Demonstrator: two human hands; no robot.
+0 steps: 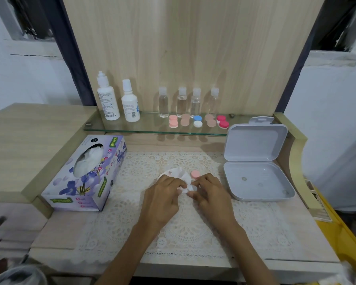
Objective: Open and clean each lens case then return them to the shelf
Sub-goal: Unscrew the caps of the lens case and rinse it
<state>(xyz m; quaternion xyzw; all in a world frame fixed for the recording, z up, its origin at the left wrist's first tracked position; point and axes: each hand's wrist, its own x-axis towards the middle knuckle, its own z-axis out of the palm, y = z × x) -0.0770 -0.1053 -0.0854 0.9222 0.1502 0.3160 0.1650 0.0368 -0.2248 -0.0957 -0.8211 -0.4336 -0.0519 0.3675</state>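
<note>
Both the left hand (164,194) and right hand (210,192) pinch one tissue (178,173); one pink cap (195,174) lies just beyond them. Five lens cases (185,120) line the shelf (148,125).

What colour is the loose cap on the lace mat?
The cap is pink; head view.

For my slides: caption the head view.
Left hand and right hand rub tissue on a pink lens case over lace mat.

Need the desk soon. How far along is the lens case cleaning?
A loose pink cap on the mat suggests one case is open. The left hand and right hand pinch a tissue, wiping something hidden in it. Five capped cases sit on the shelf; whether cleaned, I cannot tell.
</note>
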